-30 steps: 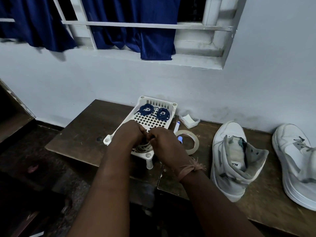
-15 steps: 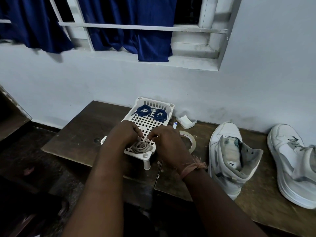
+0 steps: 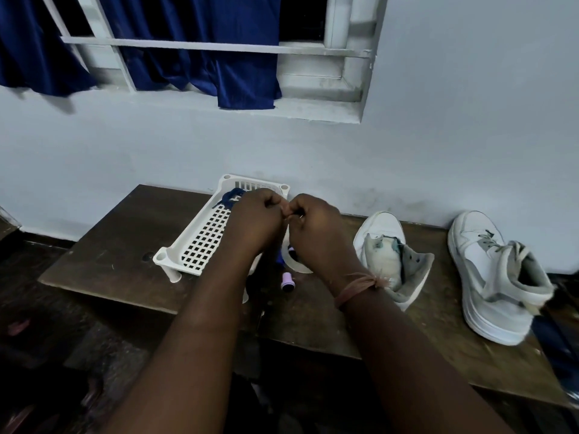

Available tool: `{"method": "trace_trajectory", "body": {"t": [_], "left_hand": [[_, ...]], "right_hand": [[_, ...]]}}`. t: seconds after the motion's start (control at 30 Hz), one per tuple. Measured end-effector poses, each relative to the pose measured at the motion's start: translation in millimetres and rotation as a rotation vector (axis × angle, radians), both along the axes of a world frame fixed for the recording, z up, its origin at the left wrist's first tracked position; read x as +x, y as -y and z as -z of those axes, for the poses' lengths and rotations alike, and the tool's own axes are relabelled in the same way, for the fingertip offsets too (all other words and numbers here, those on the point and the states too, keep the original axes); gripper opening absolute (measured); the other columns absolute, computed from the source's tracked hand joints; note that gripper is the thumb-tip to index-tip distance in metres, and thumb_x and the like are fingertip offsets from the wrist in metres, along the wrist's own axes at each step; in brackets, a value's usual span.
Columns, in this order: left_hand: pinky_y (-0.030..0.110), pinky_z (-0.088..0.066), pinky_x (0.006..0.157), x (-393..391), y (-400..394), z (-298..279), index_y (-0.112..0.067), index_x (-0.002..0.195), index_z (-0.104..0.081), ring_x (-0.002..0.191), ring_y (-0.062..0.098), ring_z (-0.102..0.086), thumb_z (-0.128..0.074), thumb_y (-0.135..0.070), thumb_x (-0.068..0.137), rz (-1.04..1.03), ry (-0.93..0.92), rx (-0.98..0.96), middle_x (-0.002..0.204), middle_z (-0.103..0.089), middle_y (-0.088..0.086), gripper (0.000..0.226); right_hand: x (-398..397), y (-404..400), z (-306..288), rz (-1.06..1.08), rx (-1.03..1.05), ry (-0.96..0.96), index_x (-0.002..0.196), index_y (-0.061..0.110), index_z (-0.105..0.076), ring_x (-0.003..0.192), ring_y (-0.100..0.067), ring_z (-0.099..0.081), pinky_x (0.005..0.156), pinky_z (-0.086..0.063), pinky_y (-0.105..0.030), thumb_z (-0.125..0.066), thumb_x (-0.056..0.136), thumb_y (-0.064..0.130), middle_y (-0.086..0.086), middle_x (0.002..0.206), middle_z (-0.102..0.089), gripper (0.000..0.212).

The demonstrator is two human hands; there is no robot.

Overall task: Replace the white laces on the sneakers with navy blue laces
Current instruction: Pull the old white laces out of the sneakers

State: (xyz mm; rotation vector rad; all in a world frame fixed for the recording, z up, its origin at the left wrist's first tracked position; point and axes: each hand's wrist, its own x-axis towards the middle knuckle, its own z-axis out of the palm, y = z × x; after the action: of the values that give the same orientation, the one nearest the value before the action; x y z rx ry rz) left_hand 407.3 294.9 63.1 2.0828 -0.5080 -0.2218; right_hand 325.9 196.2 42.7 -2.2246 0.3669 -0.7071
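Both hands had risen from the tray's [image 3: 200, 242] near end to its far end: left hand [image 3: 255, 219] and right hand [image 3: 315, 228], fingers curled together, contents hidden. Unlaced sneaker [image 3: 390, 255] awaited navy lace [image 3: 230, 195].

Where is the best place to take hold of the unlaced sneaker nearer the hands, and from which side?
Probably the raised collar at the heel end of the unlaced sneaker. It stands upright on the table, toe toward the wall, mouth gaping open toward the person. Coming from above and the near side, fingers can slip inside and pinch the collar wall. The right hand is closer.
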Motion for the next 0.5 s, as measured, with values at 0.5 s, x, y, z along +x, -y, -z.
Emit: {"method": "trace_trajectory", "body": {"t": [0.5], "left_hand": [[0.031, -0.047, 0.066, -80, 94, 27, -0.010, 0.088, -0.073, 0.074, 0.019, -0.066, -0.075, -0.046, 0.085, 0.247, -0.167, 0.167, 0.078, -0.072, 0.004, 0.036]], "right_hand": [[-112, 113, -7, 0.530, -0.096, -0.143, 0.103, 0.021, -0.068, 0.106, -0.034, -0.057, 0.094, -0.046, -0.046, -0.060, 0.086, 0.031, -0.008, 0.107, -0.064, 0.022]]}}
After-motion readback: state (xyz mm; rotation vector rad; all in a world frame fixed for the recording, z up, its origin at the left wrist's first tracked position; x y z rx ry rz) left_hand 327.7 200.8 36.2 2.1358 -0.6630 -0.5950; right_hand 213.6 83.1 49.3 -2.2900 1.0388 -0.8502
